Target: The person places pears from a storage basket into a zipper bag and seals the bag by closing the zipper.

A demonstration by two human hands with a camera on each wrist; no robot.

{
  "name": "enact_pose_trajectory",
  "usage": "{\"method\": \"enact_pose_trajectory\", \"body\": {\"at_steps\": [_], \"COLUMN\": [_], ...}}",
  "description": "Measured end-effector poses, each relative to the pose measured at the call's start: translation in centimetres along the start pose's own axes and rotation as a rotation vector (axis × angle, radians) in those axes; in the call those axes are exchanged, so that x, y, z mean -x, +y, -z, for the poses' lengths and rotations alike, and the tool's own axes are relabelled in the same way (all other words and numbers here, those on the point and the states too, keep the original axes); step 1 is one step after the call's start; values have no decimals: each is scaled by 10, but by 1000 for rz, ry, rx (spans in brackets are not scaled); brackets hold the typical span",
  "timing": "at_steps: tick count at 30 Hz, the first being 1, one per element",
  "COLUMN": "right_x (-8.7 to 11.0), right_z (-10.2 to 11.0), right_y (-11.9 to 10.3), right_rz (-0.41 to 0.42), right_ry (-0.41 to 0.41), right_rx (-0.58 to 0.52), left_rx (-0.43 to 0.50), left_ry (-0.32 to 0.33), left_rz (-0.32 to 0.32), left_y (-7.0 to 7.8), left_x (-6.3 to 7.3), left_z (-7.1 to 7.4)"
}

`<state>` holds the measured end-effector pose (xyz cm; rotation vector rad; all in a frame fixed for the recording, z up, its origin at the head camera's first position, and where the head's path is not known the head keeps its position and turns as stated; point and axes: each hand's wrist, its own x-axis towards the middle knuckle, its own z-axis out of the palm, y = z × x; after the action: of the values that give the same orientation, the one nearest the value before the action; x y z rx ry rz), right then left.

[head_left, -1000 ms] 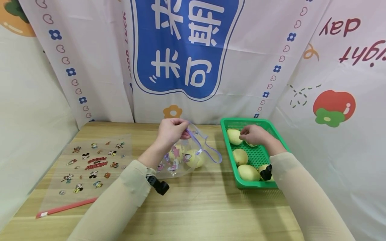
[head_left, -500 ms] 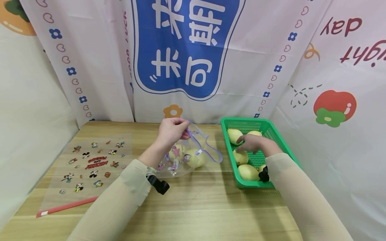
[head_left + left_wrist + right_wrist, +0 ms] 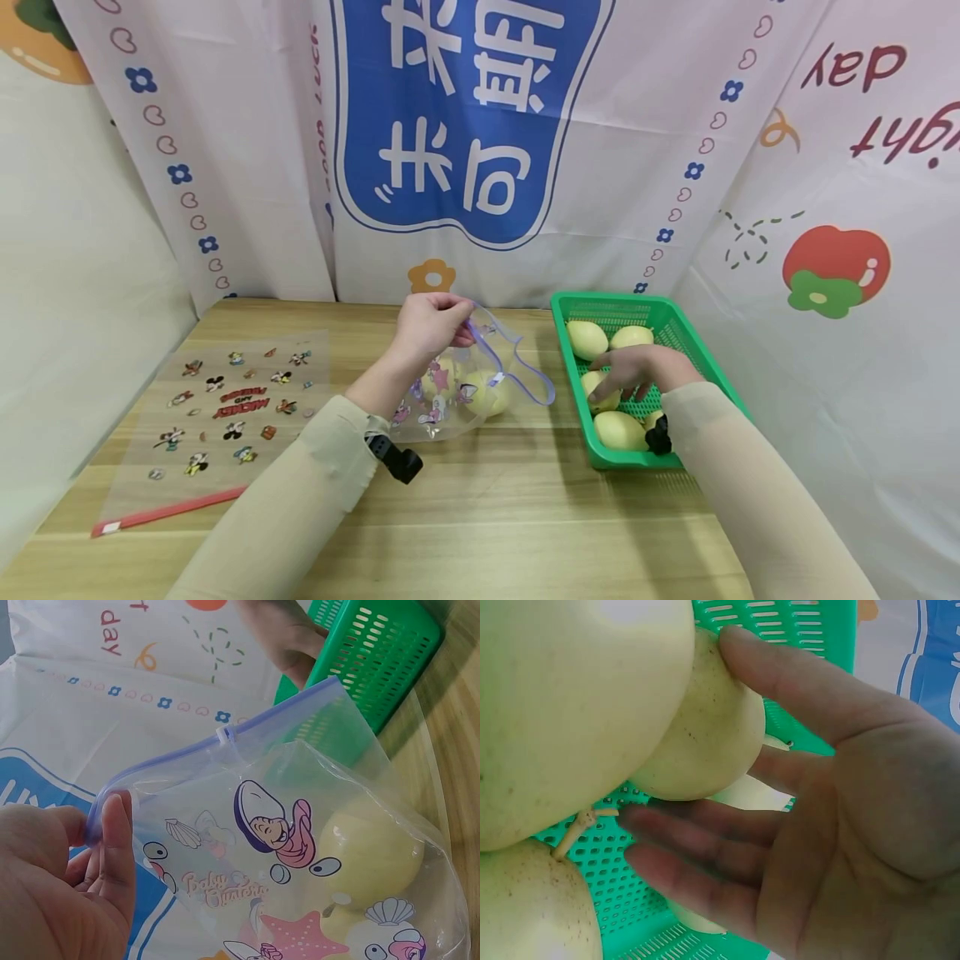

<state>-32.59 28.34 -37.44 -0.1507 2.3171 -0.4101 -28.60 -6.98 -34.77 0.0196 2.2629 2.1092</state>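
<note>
Right hand (image 3: 821,795): now over the nearer left side of the green basket (image 3: 630,460), no longer at its far end; fingers and thumb spread about a pear (image 3: 705,727).
That pear: seemingly singled out, not yet lifted; lying in the basket, outside the bag.
Left hand (image 3: 435,323): unmoved, pinching the zip edge of the clear bag (image 3: 202,859).
In the bag: two pears (image 3: 371,851), partly behind printed figures (image 3: 270,825).
Thumb pressure: impossible to tell.
Pear by the wrist camera (image 3: 660,436): mostly covered.
Big foreground pear (image 3: 570,712): cut off in the right wrist view.
</note>
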Motion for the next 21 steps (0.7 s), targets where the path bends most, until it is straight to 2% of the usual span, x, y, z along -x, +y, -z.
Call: {"method": "enact_pose_trajectory", "body": {"at_steps": [10, 14, 21], "right_x": [5, 6, 6], "right_z": [-1, 2, 7], "right_y": [2, 5, 13], "right_rz": [5, 39, 87], "right_ry": [35, 60, 153], "right_rx": [6, -45, -174], "left_rx": [0, 0, 2], "left_ry": [-1, -2, -2], "left_rz": [8, 4, 4], "left_y": [1, 0, 0], "left_x": [1, 0, -1], "left_z": [0, 0, 0]}}
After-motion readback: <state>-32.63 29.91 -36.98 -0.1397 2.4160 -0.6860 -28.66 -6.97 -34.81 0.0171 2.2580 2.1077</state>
